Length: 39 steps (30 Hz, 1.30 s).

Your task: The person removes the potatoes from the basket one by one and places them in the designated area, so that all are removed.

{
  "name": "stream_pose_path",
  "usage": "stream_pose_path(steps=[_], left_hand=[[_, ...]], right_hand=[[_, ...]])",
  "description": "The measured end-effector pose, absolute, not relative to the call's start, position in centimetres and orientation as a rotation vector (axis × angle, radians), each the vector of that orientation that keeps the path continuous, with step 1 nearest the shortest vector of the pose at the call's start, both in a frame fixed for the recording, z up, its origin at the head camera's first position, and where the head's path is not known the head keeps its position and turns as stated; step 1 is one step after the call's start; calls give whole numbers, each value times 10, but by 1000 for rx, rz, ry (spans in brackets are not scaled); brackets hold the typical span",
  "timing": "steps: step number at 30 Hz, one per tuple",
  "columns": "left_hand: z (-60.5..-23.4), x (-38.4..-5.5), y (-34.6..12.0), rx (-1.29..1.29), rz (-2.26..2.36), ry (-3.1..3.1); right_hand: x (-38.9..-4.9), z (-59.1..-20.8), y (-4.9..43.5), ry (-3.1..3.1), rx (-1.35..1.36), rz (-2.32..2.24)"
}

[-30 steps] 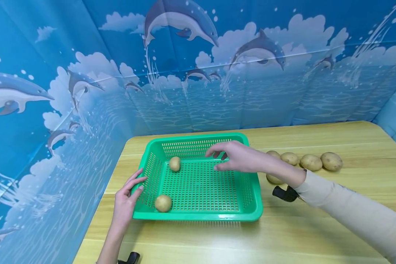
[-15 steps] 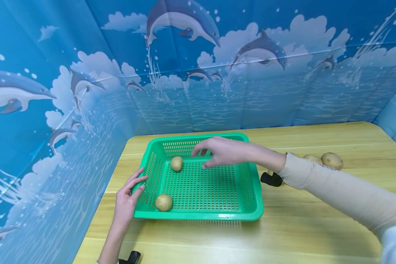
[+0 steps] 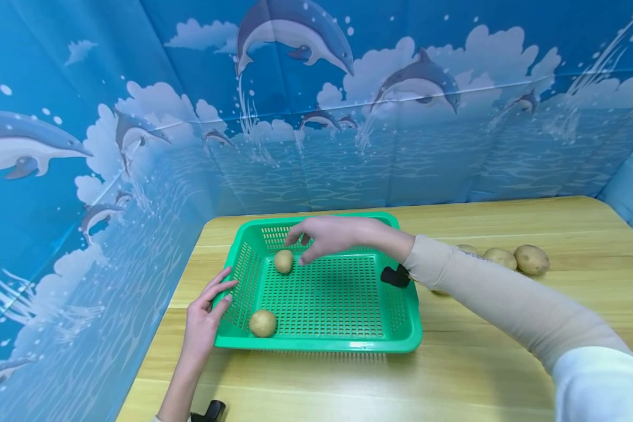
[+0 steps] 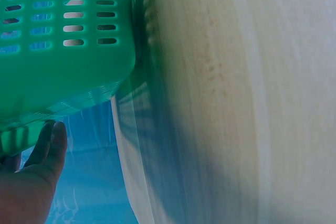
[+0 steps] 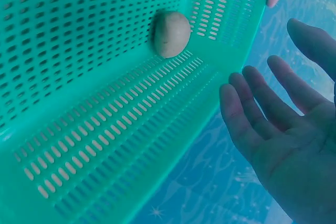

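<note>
A green plastic basket (image 3: 348, 344) with slotted walls stands on the wooden table. Inside it lie two potatoes: one potato (image 3: 283, 261) near the back left corner, another potato (image 3: 262, 323) at the front left. My left hand (image 3: 203, 322) rests on the basket's left rim, fingertips over the edge; the left wrist view shows fingers (image 4: 56, 142) against the outside of the rim. Over the back part of the basket hovers my right hand (image 3: 324, 235), fingers loosely bent and holding nothing. Its fingertips are just above and right of the back potato. In the right wrist view that potato (image 5: 172, 34) sits apart from the hand.
On the table right of the basket, several more potatoes (image 3: 531, 259) lie in a group, partly hidden behind the right sleeve (image 3: 485, 293). A blue dolphin-print curtain (image 3: 316, 170) hangs along the table's back and left.
My right hand has moved left across the basket, from its right half to beside the back potato. The left hand stays on the rim, and both potatoes in the basket lie where they were.
</note>
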<state>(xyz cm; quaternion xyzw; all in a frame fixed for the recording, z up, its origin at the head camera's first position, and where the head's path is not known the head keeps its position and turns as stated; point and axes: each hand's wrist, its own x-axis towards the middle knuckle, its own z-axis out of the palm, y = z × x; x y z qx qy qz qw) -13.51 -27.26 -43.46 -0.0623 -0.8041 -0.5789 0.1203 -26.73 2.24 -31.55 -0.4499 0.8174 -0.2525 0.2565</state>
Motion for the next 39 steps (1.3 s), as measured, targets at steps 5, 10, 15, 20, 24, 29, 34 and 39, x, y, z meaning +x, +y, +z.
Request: stream_pose_path(steps=[5,10,15,20,24,29,34,39], left_hand=[[-435,-135,-273,-186,-1698,-2342],[-435,-135,-273,-185,-1698,-2341],[-435,-135,-273,-183,-1699,-2340],[-435,-135,-273,-168,-1704,-2343],[-435,-136,-273,-162,-1703,-2345],[-434,-136,-272,-173,-1707,-2342],[-434,-136,-272,-178,-1702,-2335],[-434,-135,-272,-179,-1700,-2336]], right_hand=[[-277,-327,9,2221,-1222,-711],[-285,-345,-3,2218,-1210,-772],[-291,-368,-13,2226,-1130,-829],[-295,-384,-19,2254,-1089,-868],[-297,-394,-24,2282,-1114,-858],[-298,-405,-28,2316,-1100,-824],[-298,-414,-33,2352,-1118,-778],[-296,-420,-37,2380,-1092,-739]])
